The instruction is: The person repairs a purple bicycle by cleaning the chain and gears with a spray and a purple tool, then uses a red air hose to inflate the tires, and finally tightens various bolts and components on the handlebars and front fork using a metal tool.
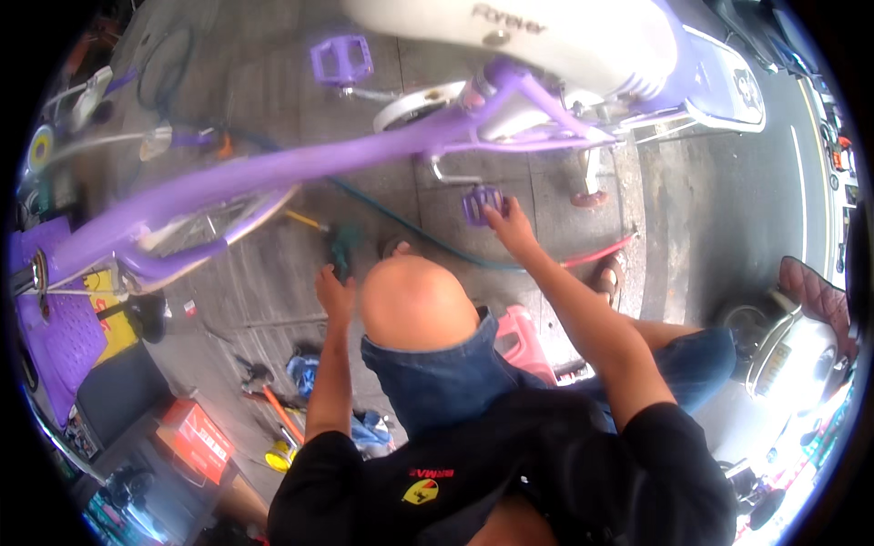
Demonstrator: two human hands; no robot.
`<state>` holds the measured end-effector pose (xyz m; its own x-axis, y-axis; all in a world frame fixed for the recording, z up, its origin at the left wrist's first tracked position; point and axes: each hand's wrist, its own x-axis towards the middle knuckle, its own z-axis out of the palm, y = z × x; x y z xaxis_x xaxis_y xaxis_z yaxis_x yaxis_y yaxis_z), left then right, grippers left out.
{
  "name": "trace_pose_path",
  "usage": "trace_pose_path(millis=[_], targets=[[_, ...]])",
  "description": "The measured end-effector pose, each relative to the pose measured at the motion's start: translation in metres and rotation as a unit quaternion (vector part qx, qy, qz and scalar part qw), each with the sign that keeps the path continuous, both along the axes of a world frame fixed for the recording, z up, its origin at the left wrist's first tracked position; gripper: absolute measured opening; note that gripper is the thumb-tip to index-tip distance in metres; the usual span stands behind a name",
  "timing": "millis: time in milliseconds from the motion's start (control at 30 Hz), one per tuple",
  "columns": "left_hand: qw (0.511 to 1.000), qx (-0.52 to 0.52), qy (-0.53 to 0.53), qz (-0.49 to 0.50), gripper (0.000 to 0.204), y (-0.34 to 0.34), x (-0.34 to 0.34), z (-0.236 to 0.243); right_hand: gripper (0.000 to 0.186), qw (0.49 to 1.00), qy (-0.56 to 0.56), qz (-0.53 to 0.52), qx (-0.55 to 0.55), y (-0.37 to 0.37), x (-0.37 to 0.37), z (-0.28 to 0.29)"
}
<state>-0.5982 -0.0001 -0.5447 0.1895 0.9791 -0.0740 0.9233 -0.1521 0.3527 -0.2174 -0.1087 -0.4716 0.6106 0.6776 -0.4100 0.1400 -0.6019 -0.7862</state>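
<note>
The near purple pedal (477, 207) sits at the fingertips of the right hand (512, 227), which is clamped on its outer end, below the purple frame (364, 146) of the bicycle. To its left, the left hand (336, 295) is wrapped around the lower part of a blurred green tool (344, 242), beside the bent knee (414, 303); a dark hose (421, 235) runs across the floor between the hands.

- Floor (228, 314) was grey paving, seams showing, stained and scuffed.
- Road (774, 191) ran along the right, grey, with a white line (801, 173).
- Far roadside held small colourful clutter, too blurred to tell.
- Scooter (801, 350) stood parked, lower right.
- Dark cabinet (118, 387) stood lower left, orange box (196, 439) just beside.
- Light looked like daylight, glaring lower right.
</note>
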Motion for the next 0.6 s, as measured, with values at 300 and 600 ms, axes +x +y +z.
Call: trace_pose_path(millis=[300,600], targets=[[0.971,0.055,-0.14,-0.188,0.048,0.151,0.238,-0.006,0.045,0.984,0.083,0.013,-0.157,-0.104,-0.023,-0.006],[0.972,-0.189,-0.136,-0.032,0.048,0.164,0.306,-0.025,0.039,0.937,0.007,0.242,-0.252,-0.158,-0.011,0.05]])
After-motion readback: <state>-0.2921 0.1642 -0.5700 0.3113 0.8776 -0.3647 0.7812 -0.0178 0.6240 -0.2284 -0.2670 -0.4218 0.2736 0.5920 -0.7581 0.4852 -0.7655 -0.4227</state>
